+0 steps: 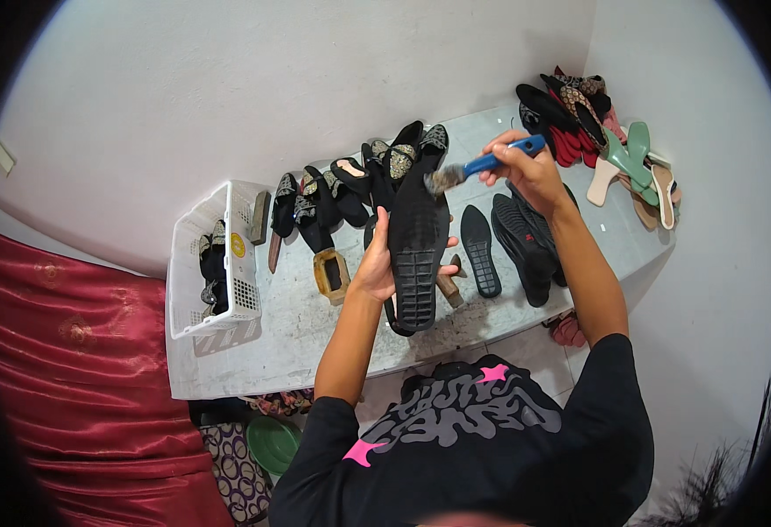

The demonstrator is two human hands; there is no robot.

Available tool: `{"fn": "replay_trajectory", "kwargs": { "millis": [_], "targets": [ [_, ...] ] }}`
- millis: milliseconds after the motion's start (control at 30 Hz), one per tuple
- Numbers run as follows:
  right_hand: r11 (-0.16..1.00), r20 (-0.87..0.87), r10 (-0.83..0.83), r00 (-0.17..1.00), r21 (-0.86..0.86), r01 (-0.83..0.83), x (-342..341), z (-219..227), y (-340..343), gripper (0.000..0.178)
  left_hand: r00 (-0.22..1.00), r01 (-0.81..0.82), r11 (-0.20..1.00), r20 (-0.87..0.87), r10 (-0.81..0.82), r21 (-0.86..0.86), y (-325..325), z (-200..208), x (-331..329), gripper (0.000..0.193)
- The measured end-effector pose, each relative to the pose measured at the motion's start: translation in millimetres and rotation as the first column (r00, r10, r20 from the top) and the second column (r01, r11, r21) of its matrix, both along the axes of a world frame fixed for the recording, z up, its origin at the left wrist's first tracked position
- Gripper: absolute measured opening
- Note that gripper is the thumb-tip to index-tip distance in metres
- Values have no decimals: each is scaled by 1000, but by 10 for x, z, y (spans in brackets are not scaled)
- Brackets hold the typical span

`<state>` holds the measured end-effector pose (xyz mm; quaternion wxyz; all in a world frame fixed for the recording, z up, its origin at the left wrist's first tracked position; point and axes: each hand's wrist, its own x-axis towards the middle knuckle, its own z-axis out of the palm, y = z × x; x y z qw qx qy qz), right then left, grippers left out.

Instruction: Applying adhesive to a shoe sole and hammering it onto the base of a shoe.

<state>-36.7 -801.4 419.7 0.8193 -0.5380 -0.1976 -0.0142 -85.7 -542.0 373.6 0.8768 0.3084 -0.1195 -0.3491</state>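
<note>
At frame centre a black sole [418,255] is being gripped by the left hand [375,263]; a blue brush [482,165] is being clenched by the right hand [526,171]. A round yellow label [238,245] is being shown on the white basket [194,325], centre left.

one small round yellow label [238,245] is seen stuck on the inner wall of the white plastic basket [188,290] at the left end of the table [297,334]. no other labels, packages, signs or screens are seen.
</note>
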Motion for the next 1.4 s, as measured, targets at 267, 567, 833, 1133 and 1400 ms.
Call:
{"fn": "replay_trajectory", "kwargs": {
  "millis": [267, 567, 833, 1133, 1400],
  "targets": [
    [1000, -10, 28, 1000, -7, -28, 74, -122, 9, 14, 997, -32, 999, -74, 34, 16, -1, -27, -9, 87],
    [970, -92, 196, 976, -128, -206, -44, -193, -40, 16, 995, -30, 999, -100, 27, -25, -39, -153, -6, 88],
    [981, -121, 158, 980, -93, -170, -115, -217, -108, 17, 993, -104, 994, -51, 106, 40, -117, -161, 45, 84],
    [987, -39, -99, 994, 124, 103, -148, -223, -159, 14, 985, -88, 992, -159, 74, -85, -208, -198, 142, 80],
    [995, -72, -38, 997, -96, 31, -293, -315, -148, 18, 995, -13, 998, -98, 19, 56, -229, -270, 145, 78]
  ]
}}
